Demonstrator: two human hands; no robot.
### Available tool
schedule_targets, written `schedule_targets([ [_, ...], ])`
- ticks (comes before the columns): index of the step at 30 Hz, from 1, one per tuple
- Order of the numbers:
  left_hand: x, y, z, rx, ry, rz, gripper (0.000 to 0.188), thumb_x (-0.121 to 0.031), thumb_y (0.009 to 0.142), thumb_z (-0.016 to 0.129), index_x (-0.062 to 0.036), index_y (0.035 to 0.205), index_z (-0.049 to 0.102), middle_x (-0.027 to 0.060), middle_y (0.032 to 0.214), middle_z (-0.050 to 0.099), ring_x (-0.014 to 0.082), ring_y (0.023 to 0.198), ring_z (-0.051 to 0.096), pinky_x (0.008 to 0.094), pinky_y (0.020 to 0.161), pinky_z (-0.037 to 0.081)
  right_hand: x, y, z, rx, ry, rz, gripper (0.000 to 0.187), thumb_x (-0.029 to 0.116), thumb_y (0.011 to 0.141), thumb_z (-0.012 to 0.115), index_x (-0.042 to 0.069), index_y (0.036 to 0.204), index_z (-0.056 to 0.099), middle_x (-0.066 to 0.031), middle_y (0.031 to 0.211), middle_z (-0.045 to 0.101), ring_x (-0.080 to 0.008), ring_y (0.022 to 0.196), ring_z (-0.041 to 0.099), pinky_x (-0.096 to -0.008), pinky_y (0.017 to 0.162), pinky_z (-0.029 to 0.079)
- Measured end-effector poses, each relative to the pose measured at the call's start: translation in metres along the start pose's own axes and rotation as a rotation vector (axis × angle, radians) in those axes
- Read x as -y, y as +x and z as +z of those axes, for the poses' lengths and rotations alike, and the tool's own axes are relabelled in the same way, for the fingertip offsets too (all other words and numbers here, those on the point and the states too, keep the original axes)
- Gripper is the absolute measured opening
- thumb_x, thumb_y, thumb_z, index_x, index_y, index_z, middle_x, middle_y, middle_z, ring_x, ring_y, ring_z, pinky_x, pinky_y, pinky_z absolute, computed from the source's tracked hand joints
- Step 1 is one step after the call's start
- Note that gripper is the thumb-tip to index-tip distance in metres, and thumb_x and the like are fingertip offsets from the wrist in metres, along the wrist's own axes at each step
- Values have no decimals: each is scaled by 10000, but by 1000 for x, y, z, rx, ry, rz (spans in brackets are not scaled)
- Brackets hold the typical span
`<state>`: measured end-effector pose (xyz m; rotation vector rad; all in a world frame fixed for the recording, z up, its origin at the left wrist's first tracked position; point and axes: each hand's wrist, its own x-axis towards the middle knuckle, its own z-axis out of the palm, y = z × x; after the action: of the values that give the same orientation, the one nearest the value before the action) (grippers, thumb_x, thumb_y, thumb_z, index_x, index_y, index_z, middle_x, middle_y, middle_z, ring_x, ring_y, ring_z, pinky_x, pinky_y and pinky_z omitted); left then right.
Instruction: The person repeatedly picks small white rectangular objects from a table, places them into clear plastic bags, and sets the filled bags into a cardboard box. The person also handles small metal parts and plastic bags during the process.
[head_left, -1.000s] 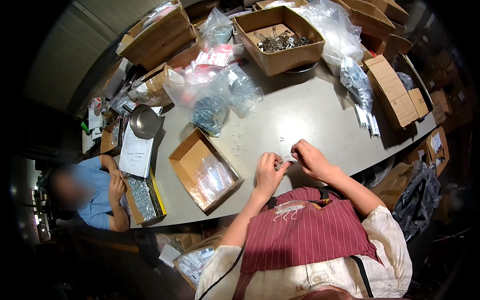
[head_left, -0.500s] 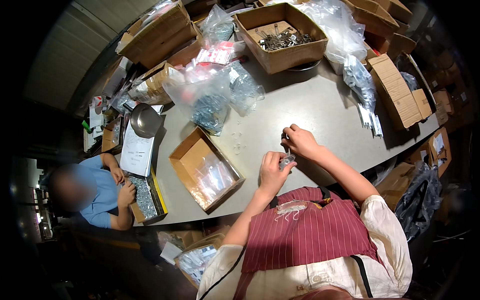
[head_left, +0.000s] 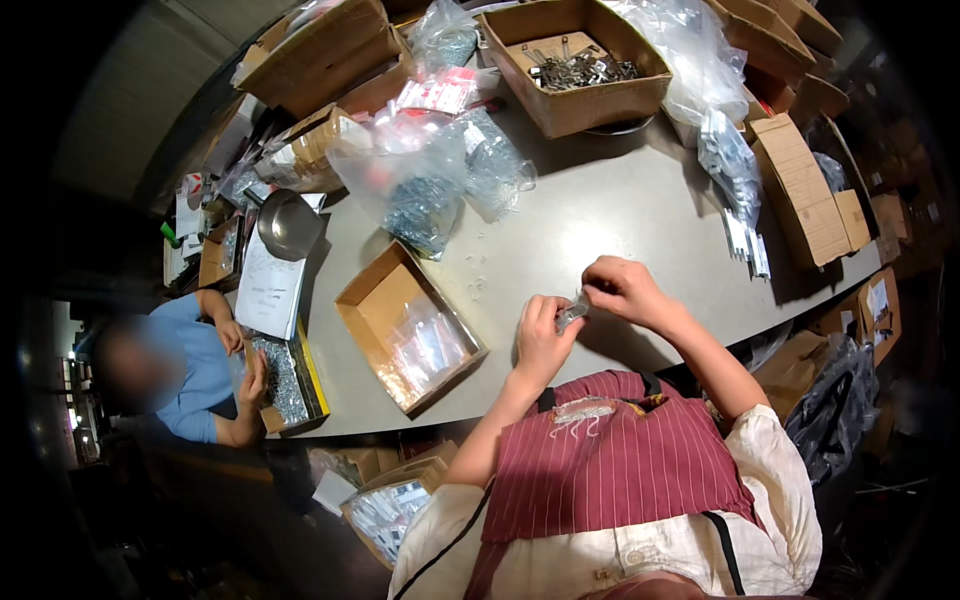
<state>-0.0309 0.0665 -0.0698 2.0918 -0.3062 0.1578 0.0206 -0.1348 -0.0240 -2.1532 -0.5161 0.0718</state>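
Curled closed, the left hand [head_left: 541, 333] grips a small clear plastic bag [head_left: 570, 317] above the near edge of the grey table [head_left: 640, 215]. The right hand [head_left: 622, 292], just beside it, has thumb and fingertips drawn nearly together at the bag's far end; I can't tell whether they pinch anything. To the left sits an open cardboard box [head_left: 383, 285] with clear packets [head_left: 428, 345]. Farther left, a person in a blue shirt [head_left: 185, 385] reaches toward a tray of small metal pieces [head_left: 284, 385].

A small clear plastic bag [head_left: 572, 316] rests in the left hand [head_left: 542, 335].
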Motion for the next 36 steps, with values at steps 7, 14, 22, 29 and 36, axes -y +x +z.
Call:
schedule_targets([
  [7, -12, 13, 11, 90, 36, 96, 308, -26, 758, 742, -19, 1052, 649, 125, 994, 601, 316, 909, 600, 412, 771, 509, 21, -32, -24, 55, -89, -90, 282, 48, 790, 659, 58, 1056, 754, -87, 995, 727, -313, 1108, 626, -495, 1022, 436],
  [14, -45, 32, 26, 53, 162, 278, 432, -23, 712, 768, -30, 1120, 627, 138, 1083, 626, 367, 1033, 589, 493, 937, 445, 6, -78, -29, 177, -292, 9, 495, 164, 746, 661, 212, 1234, 729, -113, 1604, 387, -508, 1514, 180, -762, 1175, 95],
  [22, -13, 25, 59, 269, 37, 164, 314, -90, 822, 763, -13, 1084, 607, 163, 1062, 645, 384, 1012, 593, 478, 910, 439, -70, -77, -67, -392, -28, 309, 404, 127, 778, 647, 49, 1170, 705, -175, 1297, 635, -397, 1166, 607, -495, 1068, 441],
  [29, -22, 26, 60, 177, -3, 87, 314, -146, 910, 745, -6, 1137, 579, 174, 1036, 669, 391, 981, 645, 453, 853, 508, -165, -103, -84, -341, -908, 537, 765, 389, 994, 594, -188, 1452, 388, -375, 1589, 299, -489, 1522, 238, -531, 1261, 179],
  [36, -29, 18, 57, 141, -44, 45, 283, -132, 926, 729, -17, 1136, 577, 167, 1052, 682, 365, 964, 670, 430, 828, 525, -153, -102, -66, -306, -891, 448, 807, 479, 992, 596, -171, 1438, 421, -409, 1550, 335, -519, 1499, 273, -541, 1258, 190],
])
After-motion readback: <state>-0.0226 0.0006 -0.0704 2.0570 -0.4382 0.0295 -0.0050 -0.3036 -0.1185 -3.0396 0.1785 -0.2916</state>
